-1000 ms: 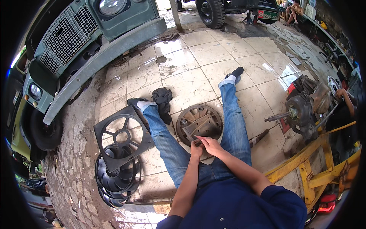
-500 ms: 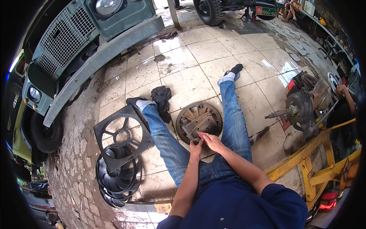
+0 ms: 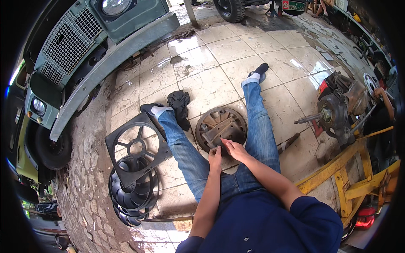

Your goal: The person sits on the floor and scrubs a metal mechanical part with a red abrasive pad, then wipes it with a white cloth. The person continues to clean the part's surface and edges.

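Between my outstretched legs a round toothed flywheel (image 3: 241,123) lies on the tiles. Over it is a rusty, flat metal bracket (image 3: 221,130) with a few holes, tilted toward me. My left hand (image 3: 215,155) pinches the near left corner of this bracket. In the fingers of my right hand (image 3: 237,150) is a small reddish sheet (image 3: 226,141) that looks like sandpaper, held against or just over the bracket's near edge. My right fingertips hide part of the sheet.
Left of my leg lie a black fan shroud (image 3: 114,141) and black fan (image 3: 131,196). A dark cloth (image 3: 179,103) sits near my left foot. At right stand a greasy gearbox-like assembly (image 3: 333,110), a yellow frame (image 3: 325,175) and another person's arm (image 3: 386,103). A vehicle bumper (image 3: 114,63) juts in.
My hands have moved slightly apart, the right one with the reddish sheet going a little to the right. The whole view has shifted slightly; the bracket stays over the flywheel.
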The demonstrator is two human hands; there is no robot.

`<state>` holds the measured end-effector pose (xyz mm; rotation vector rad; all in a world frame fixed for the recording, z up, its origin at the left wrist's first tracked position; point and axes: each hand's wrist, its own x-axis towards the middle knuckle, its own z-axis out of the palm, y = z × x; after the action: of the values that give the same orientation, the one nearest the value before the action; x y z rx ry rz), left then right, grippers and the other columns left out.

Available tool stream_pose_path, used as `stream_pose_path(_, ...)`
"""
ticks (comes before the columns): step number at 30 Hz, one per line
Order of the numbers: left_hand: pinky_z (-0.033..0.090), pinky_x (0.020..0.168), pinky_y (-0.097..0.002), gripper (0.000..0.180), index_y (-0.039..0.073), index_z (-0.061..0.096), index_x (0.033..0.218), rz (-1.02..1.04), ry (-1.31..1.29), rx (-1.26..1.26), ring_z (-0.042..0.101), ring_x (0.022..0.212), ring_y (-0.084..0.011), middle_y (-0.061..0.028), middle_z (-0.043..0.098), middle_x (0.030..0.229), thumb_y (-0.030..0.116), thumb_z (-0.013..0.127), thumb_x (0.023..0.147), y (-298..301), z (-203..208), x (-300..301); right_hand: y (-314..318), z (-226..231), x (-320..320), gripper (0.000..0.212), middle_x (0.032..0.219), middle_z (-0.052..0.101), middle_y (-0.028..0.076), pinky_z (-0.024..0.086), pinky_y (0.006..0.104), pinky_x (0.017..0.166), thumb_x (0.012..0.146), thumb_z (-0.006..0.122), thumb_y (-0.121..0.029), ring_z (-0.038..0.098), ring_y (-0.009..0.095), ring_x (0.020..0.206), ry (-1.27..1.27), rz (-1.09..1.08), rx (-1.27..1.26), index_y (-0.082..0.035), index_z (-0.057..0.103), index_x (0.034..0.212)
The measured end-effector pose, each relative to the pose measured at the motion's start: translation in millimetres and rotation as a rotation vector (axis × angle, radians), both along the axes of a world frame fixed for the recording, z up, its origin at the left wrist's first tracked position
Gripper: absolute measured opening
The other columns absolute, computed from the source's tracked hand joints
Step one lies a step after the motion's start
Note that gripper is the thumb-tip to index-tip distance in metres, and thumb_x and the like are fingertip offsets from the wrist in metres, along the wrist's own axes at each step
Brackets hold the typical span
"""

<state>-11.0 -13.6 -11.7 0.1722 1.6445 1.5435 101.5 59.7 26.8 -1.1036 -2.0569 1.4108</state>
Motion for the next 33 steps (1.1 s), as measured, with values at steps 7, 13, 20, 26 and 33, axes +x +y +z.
stream_pose_path(7, 0.045, 0.08, -0.0273, 0.023, 0.002, 0.061, 0.104, -0.126, -0.014, -0.019, 0.057, 0.087, -0.0144, -0.006, 0.063, 0.094, 0.018, 0.07, 0.089, 2, -7, -6, 0, 5, -3, 0.038, 0.117, 0.063, 0.02, 0.048, 0.0423, 0.089, 0.102, 0.038, -0.027, 0.059, 0.038, 0.109, -0.039, 0.049, 0.012, -0.013, 0.055, 0.133)
stream_pose_path(13, 0.045, 0.093, -0.0319, 0.043, -0.004, 0.05, 0.124, -0.178, -0.024, 0.069, 0.057, 0.106, -0.0203, -0.0153, 0.06, 0.117, 0.014, 0.068, 0.089, 4, -11, 0, 1, -3, 2, 0.036, 0.117, 0.065, 0.017, 0.048, 0.0389, 0.09, 0.101, 0.041, -0.022, 0.062, 0.034, 0.107, -0.027, 0.087, 0.084, -0.012, 0.055, 0.133)
stream_pose_path(20, 0.049, 0.089, -0.0311, 0.035, -0.003, 0.05, 0.124, -0.391, 0.066, 0.056, 0.059, 0.103, -0.0197, -0.0131, 0.06, 0.114, 0.009, 0.061, 0.093, 8, -2, 6, 4, 5, 4, 0.035, 0.115, 0.065, 0.019, 0.048, 0.0395, 0.09, 0.1, 0.041, -0.021, 0.061, 0.035, 0.106, -0.068, 0.007, 0.033, -0.014, 0.056, 0.131)
stream_pose_path(26, 0.048, 0.085, -0.0306, 0.035, -0.003, 0.052, 0.119, -0.199, -0.026, 0.057, 0.059, 0.098, -0.0189, -0.0114, 0.061, 0.108, 0.012, 0.066, 0.09, 7, -16, -2, -3, 5, 1, 0.035, 0.115, 0.065, 0.019, 0.048, 0.0411, 0.089, 0.1, 0.041, -0.021, 0.062, 0.035, 0.106, -0.053, 0.056, 0.095, -0.015, 0.056, 0.132)
stream_pose_path(33, 0.048, 0.083, -0.0299, 0.034, -0.004, 0.056, 0.115, -0.235, 0.033, -0.009, 0.06, 0.095, -0.0179, -0.0114, 0.063, 0.105, 0.015, 0.068, 0.089, 17, 4, 11, 7, -2, 7, 0.036, 0.112, 0.065, 0.021, 0.049, 0.0423, 0.089, 0.102, 0.039, -0.024, 0.062, 0.037, 0.104, -0.005, -0.007, 0.085, -0.017, 0.055, 0.133)
